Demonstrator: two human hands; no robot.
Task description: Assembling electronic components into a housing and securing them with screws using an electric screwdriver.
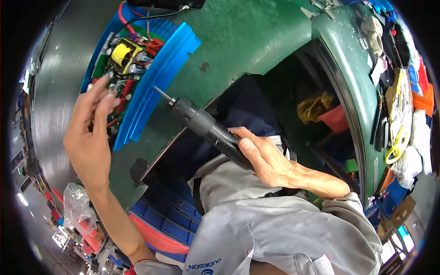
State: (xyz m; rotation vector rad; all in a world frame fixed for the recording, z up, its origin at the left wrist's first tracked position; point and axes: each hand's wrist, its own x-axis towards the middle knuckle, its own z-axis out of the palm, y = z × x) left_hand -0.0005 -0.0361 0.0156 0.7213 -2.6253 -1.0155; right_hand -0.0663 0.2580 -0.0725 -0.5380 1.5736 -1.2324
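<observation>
My right hand [268, 158] is wrapped round a black electric screwdriver [208, 126]. Its thin metal bit points up and left, close to the ridged side wall of a blue metal housing [158, 82]. Inside the housing lies a green circuit board with a yellow-wrapped transformer [121, 54], red parts and red and black wires. Over the board's near left part is my left hand [91, 123], its thumb and fingers drawn together at the tips. Whatever may be between those fingertips is too small to make out.
The housing rests on a worn green tabletop [243, 36] with a cut-out edge. Yellow-handled scissors [398, 144], gloves and bags lie along the right side. A black object [167, 3] sits at the top. A clear plastic bag [77, 206] is at lower left, near blue bins [162, 219].
</observation>
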